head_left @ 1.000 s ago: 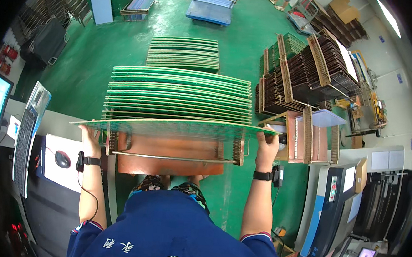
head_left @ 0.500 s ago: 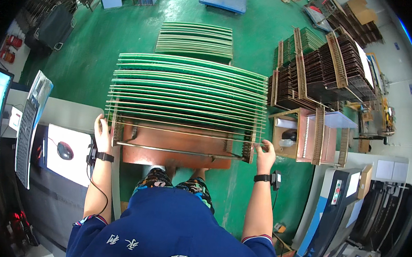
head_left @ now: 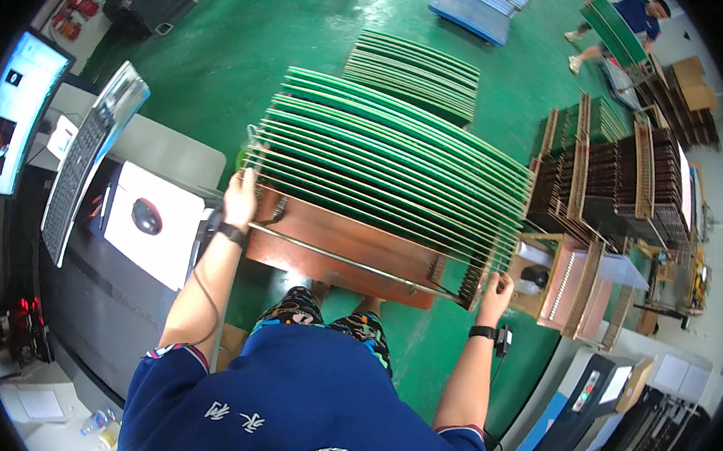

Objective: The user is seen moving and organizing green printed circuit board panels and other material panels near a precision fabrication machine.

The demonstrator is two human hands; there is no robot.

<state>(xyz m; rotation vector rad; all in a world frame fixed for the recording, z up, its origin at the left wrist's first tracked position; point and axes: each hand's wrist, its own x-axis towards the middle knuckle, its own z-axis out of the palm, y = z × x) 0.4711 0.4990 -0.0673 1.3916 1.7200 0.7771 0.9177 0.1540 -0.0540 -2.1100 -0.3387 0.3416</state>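
Observation:
A rack of upright green boards [head_left: 401,144], seen edge-on in a row, stands in front of me on a copper-coloured base [head_left: 335,240]. At the left end of the nearest board, my left hand [head_left: 240,199] is closed with its fingers at the board's edge. My right hand [head_left: 497,295] pinches at the right end of that board, beside the toothed side rail [head_left: 476,282]. Part of each grip is hidden by the fingers. A metal rod [head_left: 351,260] crosses the near side of the rack between my hands.
A second rack of green boards [head_left: 414,70] stands behind. Dark slotted racks [head_left: 608,176] and a wooden slotted frame [head_left: 580,283] are at right. A desk with a mouse [head_left: 147,216], keyboard [head_left: 90,148] and monitor [head_left: 17,118] is at left. Far right, a person [head_left: 636,18] carries a green board.
My view has turned, so the rack and both hands appear further right and tilted. A person with a green board has come into sight at the far right. Both hands stay at the rack's ends.

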